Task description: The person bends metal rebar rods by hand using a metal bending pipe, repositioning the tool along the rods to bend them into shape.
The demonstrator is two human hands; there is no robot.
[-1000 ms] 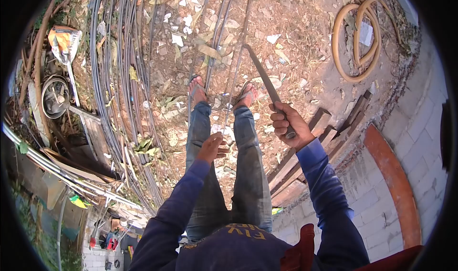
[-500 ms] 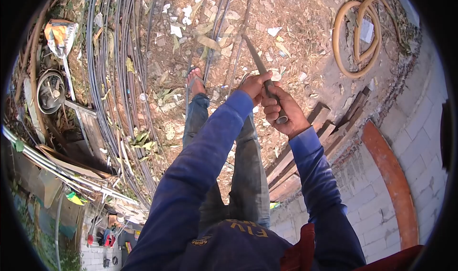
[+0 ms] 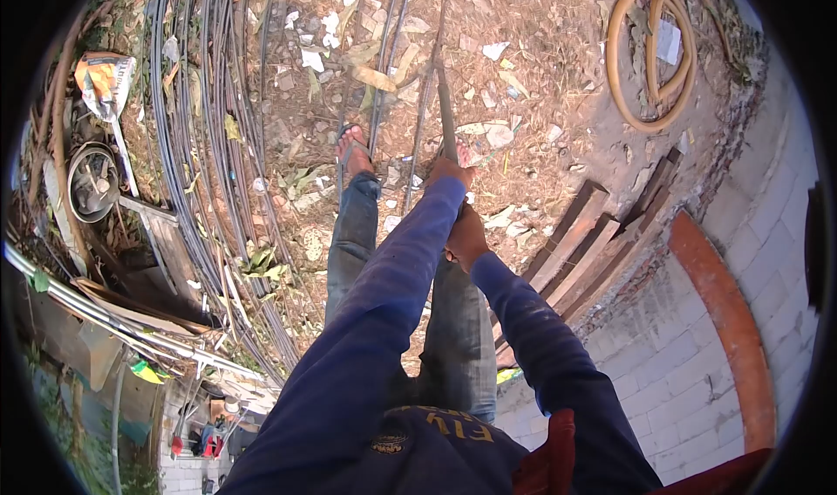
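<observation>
Partly beyond the hands (image 3: 451, 174) (image 3: 468, 236), a bar (image 3: 446, 116)

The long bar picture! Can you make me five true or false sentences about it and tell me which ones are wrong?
1. The left hand is holding the long bar. True.
2. The hose on the ground is stretched out straight. False: it lies curled in loops.
3. The right hand is closer to the person's tummy than the left hand is. True.
4. The bag is blue all over. False: it is orange and white.
5. The wooden beams are on the left side of the picture. False: they are on the right side, near the block wall.
</observation>
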